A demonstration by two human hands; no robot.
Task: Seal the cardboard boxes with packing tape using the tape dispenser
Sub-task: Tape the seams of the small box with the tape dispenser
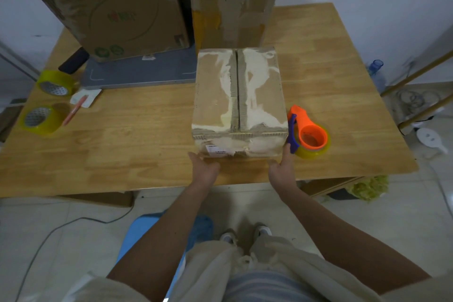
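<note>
A small worn cardboard box (239,100) stands on the wooden table (127,144), its two top flaps closed with an open seam down the middle. My left hand (204,167) touches the box's near lower left corner. My right hand (282,167) touches the near lower right corner, fingers straight and pointing up. An orange tape dispenser (310,133) with a blue blade guard and a yellow tape roll lies on the table just right of the box, beside my right fingertips. Neither hand holds it.
Two large cardboard boxes (115,7) (235,0) stand at the back of the table on a grey board (137,73). Two yellow tape rolls (55,82) (40,119), a red pen (74,110) and a paper scrap lie at the left. A cable runs on the floor.
</note>
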